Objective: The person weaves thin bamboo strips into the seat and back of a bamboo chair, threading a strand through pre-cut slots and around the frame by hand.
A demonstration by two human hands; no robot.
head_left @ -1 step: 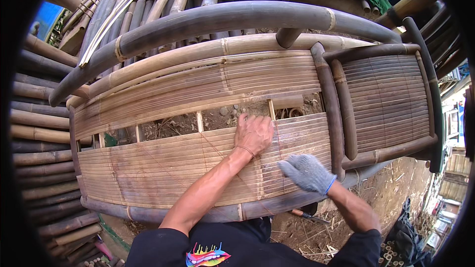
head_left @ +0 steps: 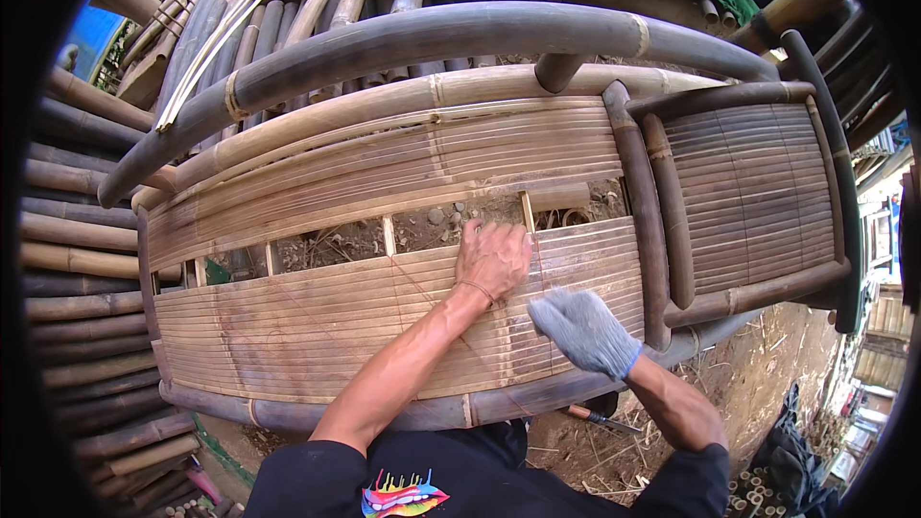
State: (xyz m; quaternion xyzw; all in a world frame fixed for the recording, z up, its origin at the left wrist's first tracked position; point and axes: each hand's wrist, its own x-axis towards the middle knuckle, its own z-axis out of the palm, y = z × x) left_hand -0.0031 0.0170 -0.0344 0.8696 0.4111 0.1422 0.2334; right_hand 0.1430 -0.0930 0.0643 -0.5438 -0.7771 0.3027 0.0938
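A bamboo bench fills the view, with a slatted seat [head_left: 317, 326] and a slatted backrest [head_left: 403, 158]. An open gap [head_left: 336, 245] between them shows the ground below. My bare left hand [head_left: 494, 259] lies palm down on the seat slats, and its fingertips reach the rear edge of the slats at the gap. My right hand [head_left: 583, 331], in a grey knit glove with a blue cuff, rests on the seat slats near the front right. Its fingers are bent, and whether anything is in it is hidden. A thin cord [head_left: 451, 326] runs diagonally over the slats.
A thick curved bamboo top rail [head_left: 432, 38] arches over the backrest. A slatted side panel [head_left: 753, 192] joins on the right behind a dark post [head_left: 638, 221]. Stacked bamboo poles [head_left: 77, 259] lie left and behind. A handled tool [head_left: 595, 417] lies on the dirt under the front rail.
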